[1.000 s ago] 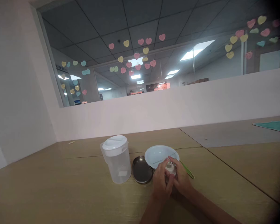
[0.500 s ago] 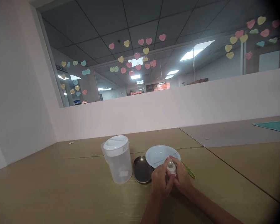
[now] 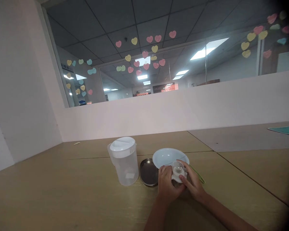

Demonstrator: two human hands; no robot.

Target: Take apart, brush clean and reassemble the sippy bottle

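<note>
big stuff first: pale wall ahead of you with a long window set in it, then the wood-look desk in front. cloudy plastic jug stands upright on the desk, left of your hands, white lid on. pale blue bowl sits just beyond your fingers; its rim overlaps the dark metal tray in view, contact can't be told. tray is between jug and bowl. the three are bunched up, likely so you reach all of them without shifting your seat. teal cloth is well apart at the far right, cut off by the edge.

your left hand and right hand meet near the bowl's close side, both gripping one thing: the white piece with a clear dome. it's between them, dome up and tipped a bit toward you, probably so you can see what you're handling. two-handed hold likely because it's small and round. left fingers curl along its left side; right thumb presses the front, other fingers wrap behind. forearms come in from the bottom edge, left steep, right slanting.

smallest: thin green strip partly behind your right hand, purpose unclear.
</note>
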